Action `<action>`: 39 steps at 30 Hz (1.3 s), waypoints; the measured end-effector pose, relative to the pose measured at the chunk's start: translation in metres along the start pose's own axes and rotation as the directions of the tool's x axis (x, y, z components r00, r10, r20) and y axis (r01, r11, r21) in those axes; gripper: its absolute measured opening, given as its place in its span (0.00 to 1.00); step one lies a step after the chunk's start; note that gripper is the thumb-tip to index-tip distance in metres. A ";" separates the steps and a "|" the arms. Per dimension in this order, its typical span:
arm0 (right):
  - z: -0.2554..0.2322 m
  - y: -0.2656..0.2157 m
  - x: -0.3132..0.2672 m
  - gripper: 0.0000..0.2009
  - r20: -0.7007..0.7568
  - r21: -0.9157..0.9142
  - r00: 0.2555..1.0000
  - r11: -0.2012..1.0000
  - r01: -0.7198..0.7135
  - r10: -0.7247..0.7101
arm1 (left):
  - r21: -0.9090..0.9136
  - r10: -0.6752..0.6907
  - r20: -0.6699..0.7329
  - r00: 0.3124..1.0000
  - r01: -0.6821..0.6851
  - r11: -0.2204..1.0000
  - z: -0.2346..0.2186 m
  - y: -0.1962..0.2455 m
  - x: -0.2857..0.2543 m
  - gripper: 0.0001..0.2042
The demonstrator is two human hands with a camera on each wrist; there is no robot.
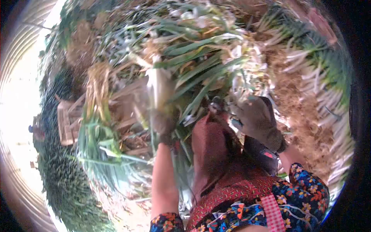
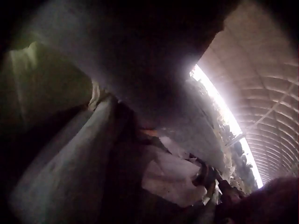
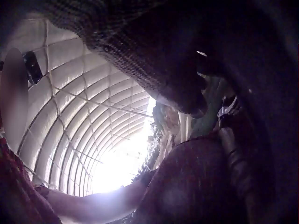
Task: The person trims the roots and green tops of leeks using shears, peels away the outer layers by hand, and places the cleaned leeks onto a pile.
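In the head view my gloved left hand (image 1: 164,120) grips a bunch of green onions (image 1: 157,83) held upright, white stalks and roots at the top, green leaves hanging below the hand; motion blurs it. My gloved right hand (image 1: 255,116) is beside a dark rounded fitting (image 1: 216,105) above my lap, with its fingers toward the fitting. Whether it holds anything, I cannot tell. The left wrist view is dark, with a pale stalk (image 2: 70,158) close to the lens. A knitted glove (image 3: 140,51) fills the top of the right wrist view.
A large heap of green onions (image 1: 201,50) lies in front. To the left, a tied bunch (image 1: 98,92) drapes over a wooden crate (image 1: 69,120). Rows of onions (image 1: 317,77) and brown root litter (image 1: 301,100) lie at the right. A brown apron (image 1: 216,143) covers my lap.
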State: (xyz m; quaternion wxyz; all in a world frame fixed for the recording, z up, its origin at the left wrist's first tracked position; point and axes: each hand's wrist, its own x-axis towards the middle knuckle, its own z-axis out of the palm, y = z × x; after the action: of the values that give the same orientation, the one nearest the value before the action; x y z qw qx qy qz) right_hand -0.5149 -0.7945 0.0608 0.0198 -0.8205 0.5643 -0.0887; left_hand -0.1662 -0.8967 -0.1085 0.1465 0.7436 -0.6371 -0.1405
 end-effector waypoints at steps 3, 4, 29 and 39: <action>0.003 0.003 -0.001 0.24 -0.014 0.034 1.000 0.999 -0.015 0.016 | -0.094 0.093 -0.085 0.992 -0.101 0.990 -0.013 0.010 0.007 0.15; 0.004 0.004 -0.001 0.24 -0.002 0.053 1.000 0.998 -0.021 0.021 | -0.165 0.095 0.013 0.995 -0.091 0.982 -0.020 0.008 0.012 0.15; 0.044 -0.075 0.098 0.30 -0.519 0.320 0.752 0.723 0.612 -0.407 | -0.708 0.040 0.308 0.951 0.201 0.677 -0.268 0.027 -0.095 0.25; 0.121 -0.170 0.175 0.16 -0.199 0.950 0.934 0.175 0.258 -0.295 | -0.825 0.044 0.232 0.972 0.172 0.539 -0.234 0.042 -0.112 0.28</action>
State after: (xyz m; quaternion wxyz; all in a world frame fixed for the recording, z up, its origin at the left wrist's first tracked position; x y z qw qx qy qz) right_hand -0.2766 -0.9038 -0.0139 0.5133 -0.7199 0.2293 -0.4070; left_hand -0.1280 -0.7828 0.1257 0.4064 0.5844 -0.4759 -0.5166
